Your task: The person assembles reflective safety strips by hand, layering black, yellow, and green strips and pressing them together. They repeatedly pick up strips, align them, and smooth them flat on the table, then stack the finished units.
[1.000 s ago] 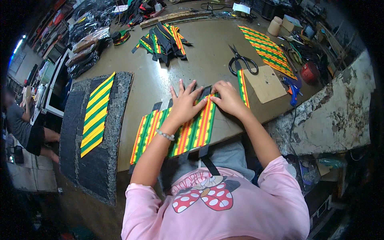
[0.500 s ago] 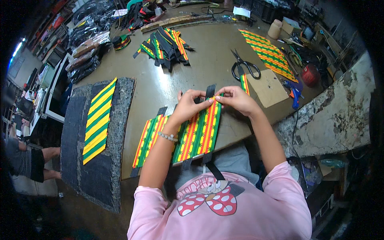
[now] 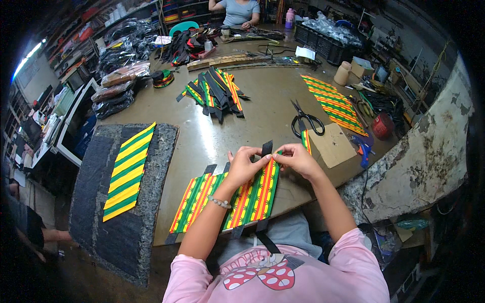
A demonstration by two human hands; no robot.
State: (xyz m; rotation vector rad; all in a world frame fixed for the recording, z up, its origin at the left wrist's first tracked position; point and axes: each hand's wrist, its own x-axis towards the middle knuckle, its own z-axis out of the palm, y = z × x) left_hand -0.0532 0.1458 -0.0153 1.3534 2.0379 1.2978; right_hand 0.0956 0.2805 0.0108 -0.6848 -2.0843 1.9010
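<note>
My left hand (image 3: 244,167) and my right hand (image 3: 300,160) meet at the upper edge of a patterned strip panel (image 3: 251,202) in green, yellow and red. Both thumbs and forefingers pinch its top edge, right beside a black strip end (image 3: 267,147) that sticks up. The panel lies near the table's front edge, and black ends hang from its lower side. Its left part (image 3: 192,204) extends out past my left forearm, which covers the middle. A short patterned strip (image 3: 306,142) with a black end lies just beyond my right hand.
Black-handled scissors (image 3: 307,122) and a cardboard piece (image 3: 331,146) lie ahead on the right, near a blue glue gun (image 3: 364,151). Loose strips (image 3: 214,93) are heaped farther back. A dark board (image 3: 96,212) at left bears a yellow-green striped panel (image 3: 129,171). Another person (image 3: 241,12) is across the table.
The view has tilted upward, so the far side and another person's torso now show. My hands keep their pinch at the panel's top edge, with only slight finger movement.
</note>
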